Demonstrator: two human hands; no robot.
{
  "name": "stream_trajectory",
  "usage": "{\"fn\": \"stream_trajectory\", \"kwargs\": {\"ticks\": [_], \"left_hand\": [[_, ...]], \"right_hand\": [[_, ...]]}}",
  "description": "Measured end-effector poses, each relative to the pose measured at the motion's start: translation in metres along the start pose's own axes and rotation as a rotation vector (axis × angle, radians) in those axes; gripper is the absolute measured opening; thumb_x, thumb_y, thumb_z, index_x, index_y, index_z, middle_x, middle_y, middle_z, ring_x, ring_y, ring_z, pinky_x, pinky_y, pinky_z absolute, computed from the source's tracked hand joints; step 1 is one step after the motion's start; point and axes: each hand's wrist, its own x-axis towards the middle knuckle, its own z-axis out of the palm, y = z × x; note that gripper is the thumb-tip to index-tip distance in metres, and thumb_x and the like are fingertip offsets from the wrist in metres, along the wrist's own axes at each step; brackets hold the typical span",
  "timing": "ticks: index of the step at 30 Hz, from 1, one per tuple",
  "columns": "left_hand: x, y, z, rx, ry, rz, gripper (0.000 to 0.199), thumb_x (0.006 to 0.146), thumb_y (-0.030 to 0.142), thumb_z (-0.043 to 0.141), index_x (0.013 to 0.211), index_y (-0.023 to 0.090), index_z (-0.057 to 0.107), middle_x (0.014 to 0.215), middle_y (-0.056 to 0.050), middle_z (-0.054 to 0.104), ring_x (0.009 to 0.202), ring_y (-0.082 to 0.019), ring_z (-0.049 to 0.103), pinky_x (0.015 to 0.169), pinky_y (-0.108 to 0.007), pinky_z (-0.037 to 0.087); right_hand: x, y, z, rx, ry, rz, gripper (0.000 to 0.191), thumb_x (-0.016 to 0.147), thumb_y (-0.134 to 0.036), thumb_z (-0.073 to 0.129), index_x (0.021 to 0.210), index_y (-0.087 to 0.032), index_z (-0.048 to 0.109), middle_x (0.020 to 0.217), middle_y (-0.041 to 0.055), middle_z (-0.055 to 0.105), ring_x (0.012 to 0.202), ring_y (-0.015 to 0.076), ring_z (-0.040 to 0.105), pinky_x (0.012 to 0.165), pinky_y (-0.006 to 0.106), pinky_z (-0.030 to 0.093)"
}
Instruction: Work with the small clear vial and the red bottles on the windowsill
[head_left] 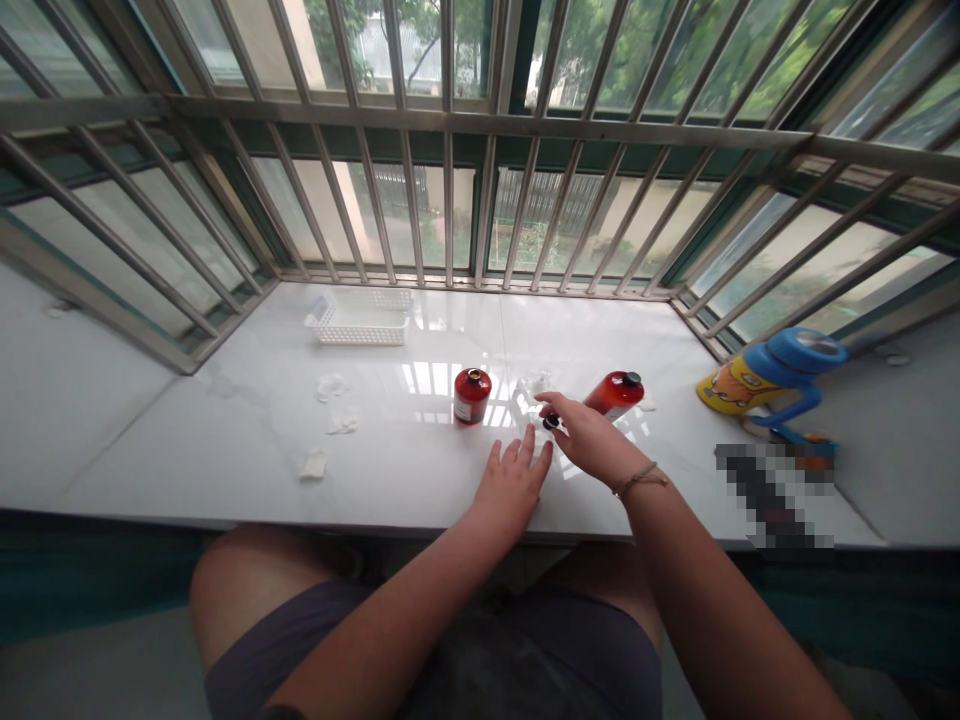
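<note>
Using the small red bottle (472,395) as the landmark: it stands upright with its cap off, mid-sill on the glossy white sill (247,440). Lots of open room to its left and toward the near edge. Left hand (513,482) lies flat, fingers spread, holding nothing, just below-right of it. Right hand (589,436) pinches a small dark cap (551,421), close by on the right. A bigger red bottle (615,393) lies tilted behind that hand. Crumpled white wads (334,405) sit well left, a slotted white plastic basket (360,317) behind-left near the metal bars (450,180). A blue-and-yellow kids' cup (765,375) lies far right.
</note>
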Motion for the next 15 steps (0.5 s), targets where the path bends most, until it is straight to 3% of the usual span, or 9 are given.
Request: {"fn": "stream_trajectory", "kwargs": {"ticks": [4, 10, 15], "left_hand": [[0.000, 0.000, -0.001, 0.006, 0.001, 0.003, 0.088, 0.097, 0.029, 0.073, 0.171, 0.020, 0.028, 0.182, -0.023, 0.021, 0.155, -0.037, 0.048, 0.129, -0.061, 0.037], [-0.001, 0.000, -0.002, 0.000, 0.013, -0.003, 0.085, 0.096, 0.025, 0.070, 0.171, 0.023, 0.029, 0.182, -0.021, 0.022, 0.153, -0.036, 0.050, 0.128, -0.061, 0.038], [-0.001, 0.000, -0.004, -0.027, -0.002, 0.004, 0.088, 0.095, 0.027, 0.075, 0.170, 0.021, 0.029, 0.181, -0.024, 0.020, 0.155, -0.038, 0.048, 0.128, -0.063, 0.037]], "right_hand": [[0.001, -0.002, 0.001, -0.016, 0.039, 0.016, 0.055, 0.091, -0.017, 0.072, 0.143, -0.024, 0.056, 0.134, 0.0132, 0.070, 0.118, 0.0296, 0.073, 0.104, 0.046, 0.060], [0.004, -0.003, 0.001, -0.023, 0.088, 0.050, 0.035, 0.092, -0.018, 0.070, 0.127, -0.024, 0.066, 0.109, 0.0092, 0.077, 0.098, 0.0289, 0.076, 0.093, 0.046, 0.062], [0.011, -0.019, -0.008, 0.034, 0.197, 0.016, 0.033, 0.095, -0.023, 0.068, 0.127, -0.023, 0.066, 0.113, 0.0098, 0.077, 0.094, 0.0259, 0.077, 0.086, 0.042, 0.064]]}}
